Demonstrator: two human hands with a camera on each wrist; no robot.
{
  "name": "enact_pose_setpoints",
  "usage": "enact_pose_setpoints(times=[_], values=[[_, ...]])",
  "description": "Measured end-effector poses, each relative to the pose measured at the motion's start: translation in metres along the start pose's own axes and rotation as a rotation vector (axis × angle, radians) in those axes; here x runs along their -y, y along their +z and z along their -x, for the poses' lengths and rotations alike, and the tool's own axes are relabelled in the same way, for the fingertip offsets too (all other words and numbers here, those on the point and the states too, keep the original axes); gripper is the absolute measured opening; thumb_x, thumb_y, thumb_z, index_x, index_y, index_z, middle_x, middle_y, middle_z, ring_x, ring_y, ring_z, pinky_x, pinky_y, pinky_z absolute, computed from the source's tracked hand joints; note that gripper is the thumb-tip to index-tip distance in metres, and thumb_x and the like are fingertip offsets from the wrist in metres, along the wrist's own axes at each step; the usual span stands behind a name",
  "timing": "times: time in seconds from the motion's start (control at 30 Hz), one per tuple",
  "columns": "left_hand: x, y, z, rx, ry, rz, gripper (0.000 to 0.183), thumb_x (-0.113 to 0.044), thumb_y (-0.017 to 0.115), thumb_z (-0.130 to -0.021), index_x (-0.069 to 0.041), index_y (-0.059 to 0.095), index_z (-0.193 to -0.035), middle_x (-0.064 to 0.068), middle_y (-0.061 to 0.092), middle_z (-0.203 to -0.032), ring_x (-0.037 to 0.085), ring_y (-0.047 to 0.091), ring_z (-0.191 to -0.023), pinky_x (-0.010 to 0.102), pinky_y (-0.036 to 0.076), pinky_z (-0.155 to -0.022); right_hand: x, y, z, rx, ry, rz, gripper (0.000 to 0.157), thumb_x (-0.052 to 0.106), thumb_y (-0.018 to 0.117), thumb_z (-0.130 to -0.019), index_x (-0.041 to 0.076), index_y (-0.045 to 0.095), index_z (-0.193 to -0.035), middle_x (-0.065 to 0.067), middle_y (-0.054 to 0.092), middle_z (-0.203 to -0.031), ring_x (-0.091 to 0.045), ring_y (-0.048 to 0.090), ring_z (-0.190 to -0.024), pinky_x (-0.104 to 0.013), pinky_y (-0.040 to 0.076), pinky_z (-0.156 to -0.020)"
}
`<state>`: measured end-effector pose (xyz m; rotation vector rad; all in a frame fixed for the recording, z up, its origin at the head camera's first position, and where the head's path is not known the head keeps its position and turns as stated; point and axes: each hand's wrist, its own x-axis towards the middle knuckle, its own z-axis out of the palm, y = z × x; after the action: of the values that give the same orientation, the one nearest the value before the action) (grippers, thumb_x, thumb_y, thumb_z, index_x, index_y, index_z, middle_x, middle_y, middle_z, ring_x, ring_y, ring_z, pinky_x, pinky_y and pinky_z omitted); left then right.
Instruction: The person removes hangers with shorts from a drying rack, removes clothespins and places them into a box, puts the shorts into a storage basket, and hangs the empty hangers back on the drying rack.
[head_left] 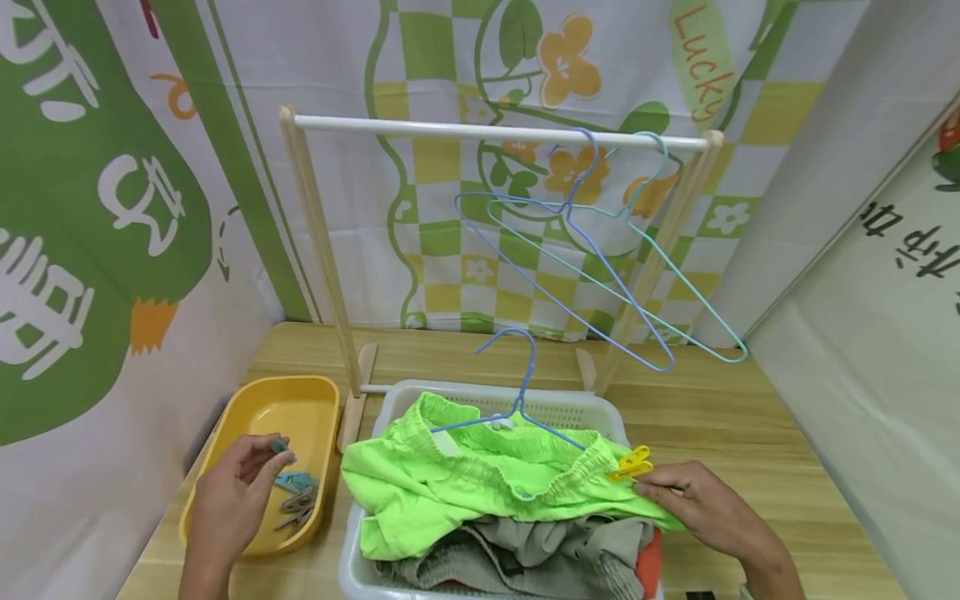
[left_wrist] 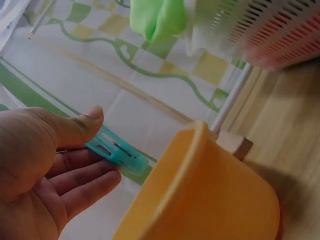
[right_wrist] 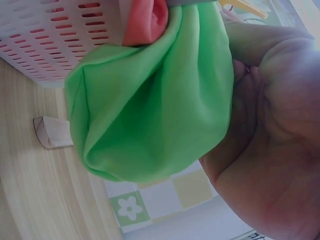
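Note:
Bright green elastic-waist shorts [head_left: 480, 475] lie over a white laundry basket [head_left: 352, 550], with a blue hanger [head_left: 522, 387] set inside the waistband. A yellow clothespin [head_left: 632, 463] clips the waistband at the right end. Beside that clip, my right hand [head_left: 693, 504] pinches the edge of the green shorts; in the right wrist view the fabric hangs from it in folds. My left hand [head_left: 228, 496], over the yellow bin [head_left: 262, 400], pinches a teal clothespin [left_wrist: 117, 152] between thumb and fingers. More blue and grey clothespins [head_left: 296, 496] lie in the bin below it.
Behind the basket stands a wooden rack with a white rod [head_left: 450, 129]. On its right side hang a blue hanger [head_left: 577, 208] and a mint hanger [head_left: 693, 292]. Grey clothing [head_left: 525, 550] and a red piece [head_left: 649, 567] fill the basket under the shorts.

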<state>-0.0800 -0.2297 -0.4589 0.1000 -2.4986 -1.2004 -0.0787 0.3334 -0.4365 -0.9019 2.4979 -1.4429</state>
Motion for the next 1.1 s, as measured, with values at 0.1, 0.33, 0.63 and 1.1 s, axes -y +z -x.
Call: enact_pose_setpoints(times=[0.1,0.33,0.63,1.1], values=[[0.008,0.001,0.002,0.040,0.003,-0.038,0.026,-0.014,0.074,-0.098,0.000,0.066,-0.118,0.018,0.072,-0.116,0.029,0.071,-0.103,0.000,0.043,-0.080,0.001,0.000,0.000,0.001,0.002,0.000,0.027,-0.008,0.060,-0.100,0.014,0.077,-0.101,0.007,0.066,-0.081,-0.003,0.058,-0.074,-0.027,0.054,-0.059],[0.016,-0.002,0.005,0.184,-0.040,-0.135,0.043,-0.024,0.072,-0.100,0.005,0.062,-0.130,0.027,0.070,-0.118,0.047,0.068,-0.107,0.057,0.056,-0.089,0.002,0.000,-0.001,-0.006,0.007,0.016,0.027,-0.007,0.060,-0.100,0.014,0.077,-0.102,0.007,0.068,-0.084,-0.004,0.060,-0.076,-0.027,0.055,-0.061],[0.014,0.000,0.005,0.300,0.008,-0.232,0.054,-0.028,0.072,-0.099,0.008,0.058,-0.136,0.029,0.067,-0.123,0.048,0.066,-0.108,0.062,0.053,-0.090,0.003,0.000,-0.001,-0.008,-0.003,0.014,0.027,-0.008,0.060,-0.099,0.013,0.077,-0.103,0.007,0.068,-0.085,-0.003,0.059,-0.076,-0.027,0.055,-0.061],[-0.062,0.001,0.006,0.144,0.306,-0.047,0.031,-0.016,0.073,-0.099,-0.013,0.071,-0.130,-0.002,0.071,-0.125,0.024,0.069,-0.109,0.019,0.051,-0.093,0.005,0.000,-0.001,-0.004,0.018,0.010,0.025,-0.006,0.060,-0.100,0.011,0.078,-0.105,0.006,0.069,-0.086,-0.004,0.060,-0.076,-0.027,0.055,-0.062]])
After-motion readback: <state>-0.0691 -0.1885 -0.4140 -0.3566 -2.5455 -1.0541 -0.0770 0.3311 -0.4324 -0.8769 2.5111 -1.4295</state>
